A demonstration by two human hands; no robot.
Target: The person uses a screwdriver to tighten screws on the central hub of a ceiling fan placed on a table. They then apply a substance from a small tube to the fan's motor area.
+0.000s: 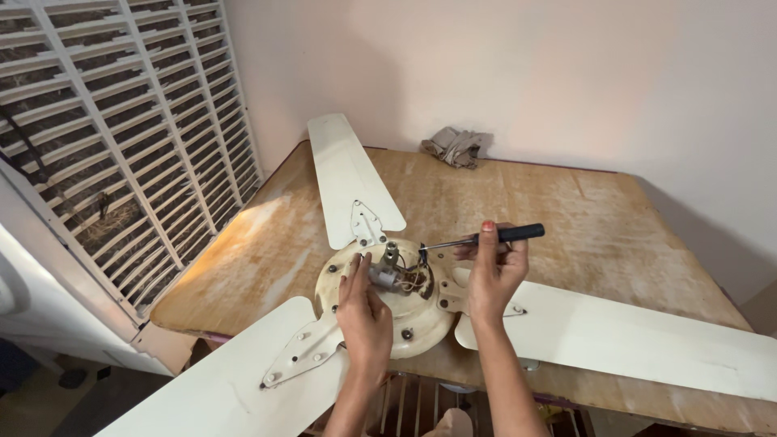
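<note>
Slippage first, by the look of it: screwdriver held nearly level, thin tip down among the loose wires at the hub of the ceiling fan, so liable to skid off and nick insulation or jab the left hand close by. Likely cause: a light grip high on the black handle, plus a long shaft at a shallow angle. Also a chance of rocking or turning, with the motor housing lying on a wooden table and one blade overhanging the near edge, steadied only by a palm pressed on top. Small screws possibly lost over the table's front edge, too. As for the right hand: fingers curled together and closed round the screwdriver handle, thumb up along it, no daylight between fingers and tool. Left hand: fingers nearly straight and close together, wrapped around nothing, laid flat on the cream housing with fingertips touching or just beside the grey shaft stub at the centre; exact contact hard to tell. Fan itself flat at the table's near side, three blades spread, rag well apart at the far edge by the wall, slatted white panel off to the left.
</note>
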